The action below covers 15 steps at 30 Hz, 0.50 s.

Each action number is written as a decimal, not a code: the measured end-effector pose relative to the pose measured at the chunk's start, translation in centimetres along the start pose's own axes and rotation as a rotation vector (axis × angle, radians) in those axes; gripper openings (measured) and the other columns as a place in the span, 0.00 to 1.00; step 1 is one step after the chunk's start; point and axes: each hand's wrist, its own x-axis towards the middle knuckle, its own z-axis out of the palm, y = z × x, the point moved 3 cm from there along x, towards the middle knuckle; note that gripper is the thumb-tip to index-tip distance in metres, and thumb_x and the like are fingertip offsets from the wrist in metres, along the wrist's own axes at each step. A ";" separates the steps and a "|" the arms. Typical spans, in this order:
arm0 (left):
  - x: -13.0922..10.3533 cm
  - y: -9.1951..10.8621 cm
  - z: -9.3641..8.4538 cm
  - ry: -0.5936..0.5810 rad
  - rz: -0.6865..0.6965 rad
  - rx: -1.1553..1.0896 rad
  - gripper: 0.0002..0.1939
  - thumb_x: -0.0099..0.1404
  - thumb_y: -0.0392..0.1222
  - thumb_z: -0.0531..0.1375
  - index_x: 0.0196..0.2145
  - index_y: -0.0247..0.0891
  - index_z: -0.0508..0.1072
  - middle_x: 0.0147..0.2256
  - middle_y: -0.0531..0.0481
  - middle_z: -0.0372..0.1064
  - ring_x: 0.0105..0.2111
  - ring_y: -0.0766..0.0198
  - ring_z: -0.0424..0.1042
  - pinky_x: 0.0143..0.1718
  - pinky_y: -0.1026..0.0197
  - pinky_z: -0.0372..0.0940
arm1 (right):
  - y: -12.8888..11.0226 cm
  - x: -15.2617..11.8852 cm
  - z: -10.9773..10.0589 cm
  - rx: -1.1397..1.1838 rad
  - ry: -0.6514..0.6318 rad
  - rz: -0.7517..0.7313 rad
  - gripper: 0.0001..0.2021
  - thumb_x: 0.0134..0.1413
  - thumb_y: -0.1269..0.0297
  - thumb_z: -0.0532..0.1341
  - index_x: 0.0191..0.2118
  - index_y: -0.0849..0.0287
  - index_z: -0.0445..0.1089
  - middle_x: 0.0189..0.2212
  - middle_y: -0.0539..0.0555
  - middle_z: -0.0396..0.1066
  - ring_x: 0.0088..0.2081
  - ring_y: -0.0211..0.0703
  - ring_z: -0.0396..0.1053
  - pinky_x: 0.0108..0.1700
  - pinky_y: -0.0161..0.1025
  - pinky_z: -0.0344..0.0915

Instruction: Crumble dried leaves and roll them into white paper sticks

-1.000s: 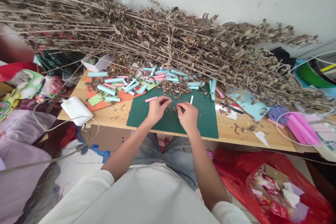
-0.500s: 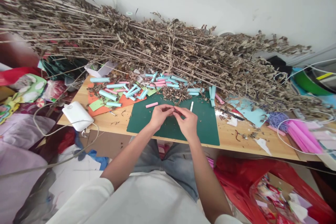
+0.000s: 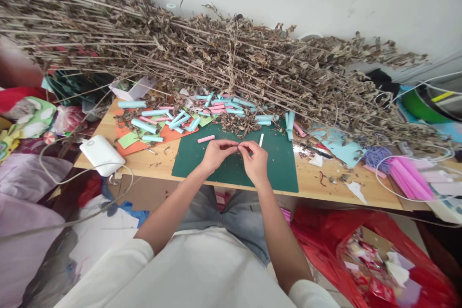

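Above the green cutting mat (image 3: 202, 168), my left hand (image 3: 218, 155) and my right hand (image 3: 255, 158) meet with thumbs and fingertips pinched together. Whatever lies between the fingertips is too small and hidden to make out. Just beyond my left hand lies a pink paper roll (image 3: 206, 139). A small white stick (image 3: 261, 140) rests on the mat past my right hand. Crumbled dry leaves (image 3: 236, 125) are heaped at the mat's far edge. Several light blue paper rolls (image 3: 143, 126) and pink ones lie beyond and to the left, some on orange paper (image 3: 173, 138).
A large bundle of dried stalks (image 3: 202, 53) spans the back of the table (image 3: 151, 168). A white power bank (image 3: 102, 155) with a cable sits at the left edge. Blue paper (image 3: 341, 147), purple string (image 3: 377, 159) and pink paper (image 3: 409, 178) lie right. A red bag (image 3: 314, 231) hangs below.
The whole view has shifted slightly, so the table appears a little further left and higher. Both hands stay pinched together over the mat, with only slight finger movement.
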 end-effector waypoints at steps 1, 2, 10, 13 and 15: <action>0.0 0.1 0.1 0.003 0.023 0.041 0.15 0.51 0.46 0.69 0.35 0.34 0.80 0.34 0.46 0.78 0.33 0.62 0.75 0.40 0.60 0.69 | 0.0 0.0 0.0 -0.023 -0.010 -0.006 0.08 0.60 0.63 0.56 0.34 0.58 0.72 0.31 0.52 0.72 0.32 0.40 0.69 0.38 0.36 0.65; 0.0 0.1 0.2 0.007 0.047 0.090 0.14 0.53 0.45 0.68 0.35 0.34 0.80 0.33 0.46 0.78 0.32 0.63 0.75 0.39 0.60 0.69 | 0.1 0.0 0.1 -0.053 -0.020 -0.011 0.08 0.61 0.64 0.56 0.34 0.58 0.71 0.31 0.52 0.71 0.32 0.40 0.68 0.38 0.36 0.64; 0.6 0.2 -0.4 0.145 0.101 0.115 0.13 0.55 0.46 0.66 0.35 0.34 0.78 0.30 0.48 0.76 0.29 0.65 0.73 0.35 0.62 0.68 | 0.9 -0.4 -0.1 -0.174 0.046 -0.044 0.09 0.60 0.68 0.54 0.34 0.57 0.71 0.32 0.54 0.72 0.35 0.42 0.69 0.40 0.38 0.65; 0.7 0.1 -0.3 0.120 0.061 -0.003 0.16 0.52 0.46 0.69 0.35 0.33 0.77 0.29 0.49 0.75 0.29 0.65 0.73 0.37 0.61 0.69 | 0.5 -0.4 -0.3 -0.139 0.010 -0.063 0.09 0.57 0.70 0.56 0.35 0.57 0.74 0.35 0.55 0.75 0.36 0.43 0.72 0.41 0.39 0.68; 0.6 0.1 -0.1 0.097 0.031 -0.049 0.17 0.50 0.47 0.70 0.34 0.33 0.76 0.28 0.50 0.74 0.29 0.66 0.73 0.36 0.61 0.69 | 0.1 -0.3 -0.6 -0.099 0.004 -0.029 0.09 0.56 0.69 0.58 0.38 0.56 0.76 0.37 0.55 0.76 0.35 0.42 0.73 0.41 0.40 0.70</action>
